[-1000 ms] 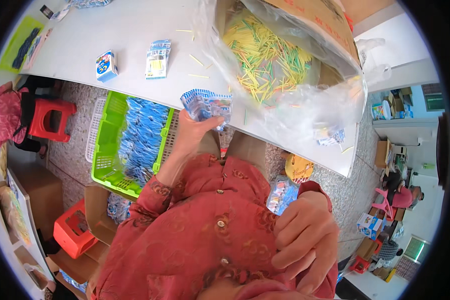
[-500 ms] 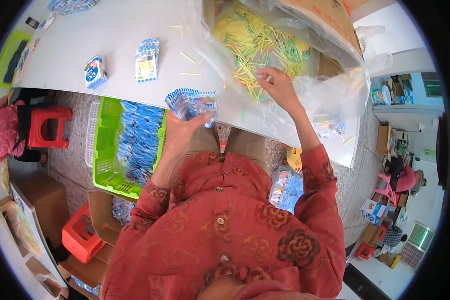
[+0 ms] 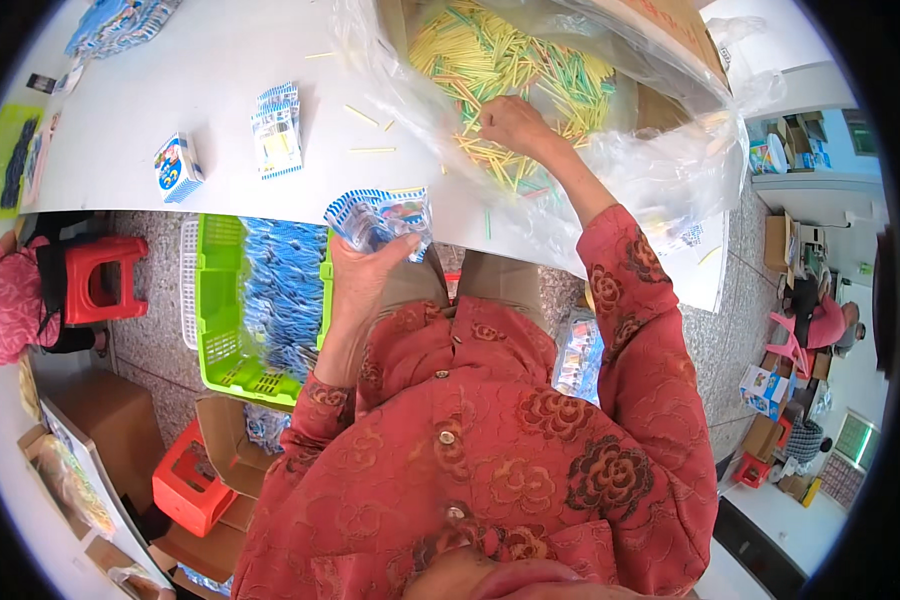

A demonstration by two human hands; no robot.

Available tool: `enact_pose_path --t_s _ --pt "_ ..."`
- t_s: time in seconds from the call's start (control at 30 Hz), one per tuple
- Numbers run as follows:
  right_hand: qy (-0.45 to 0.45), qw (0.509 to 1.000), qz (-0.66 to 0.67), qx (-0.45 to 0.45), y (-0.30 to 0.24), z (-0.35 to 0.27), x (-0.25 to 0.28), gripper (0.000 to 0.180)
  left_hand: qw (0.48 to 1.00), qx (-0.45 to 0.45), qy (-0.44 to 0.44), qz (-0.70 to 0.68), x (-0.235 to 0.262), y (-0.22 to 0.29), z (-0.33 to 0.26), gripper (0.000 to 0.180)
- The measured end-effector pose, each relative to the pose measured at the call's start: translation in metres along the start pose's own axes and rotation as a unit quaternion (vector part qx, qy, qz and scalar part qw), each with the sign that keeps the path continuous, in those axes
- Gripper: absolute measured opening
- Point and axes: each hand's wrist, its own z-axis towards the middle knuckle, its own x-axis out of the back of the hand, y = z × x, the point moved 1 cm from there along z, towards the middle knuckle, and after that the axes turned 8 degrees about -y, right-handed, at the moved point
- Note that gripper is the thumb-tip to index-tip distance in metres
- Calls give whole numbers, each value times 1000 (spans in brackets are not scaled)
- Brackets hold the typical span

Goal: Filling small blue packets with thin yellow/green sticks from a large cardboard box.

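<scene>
At the far left edge a red plastic stool (image 3: 98, 280) stands on the speckled floor, and nearer the person a green plastic basket (image 3: 222, 340) sits on the floor below the table edge, filled with blue-and-white packets (image 3: 282, 290). On the white table (image 3: 200, 110) above it lie a small boxy packet (image 3: 178, 167) and, just to its right, a flat striped packet (image 3: 277, 132), with a few loose yellow sticks (image 3: 370, 150) scattered farther right. The left hand (image 3: 362, 275) is at the near edge of the table, fingers curled closed around a bundle of blue-and-white striped packets (image 3: 380, 217), which fan out above the thumb and rest against the table edge. To the right, a large clear plastic bag (image 3: 670, 170) lies open on the table over a cardboard box (image 3: 670, 30), holding a heap of yellow and green sticks (image 3: 490, 60). The right hand (image 3: 515, 125) reaches into that bag, palm down on the near part of the heap, fingers bent and pinched among the sticks; whether it grips any is hidden by the hand itself. The red patterned sleeves (image 3: 630, 290) fill the near middle, and a packet of coloured goods (image 3: 577, 355) lies on the floor just under the right forearm
</scene>
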Motion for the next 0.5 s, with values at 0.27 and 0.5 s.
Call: enact_pose_path --t_s 0.27,0.5 --pt "-52 995 33 80 -2 -23 4 17 1000 20 2 15 0 -2 5 35" --pt "-20 995 -44 92 -24 -38 -2 33 1000 16 -14 22 -7 -3 8 35"
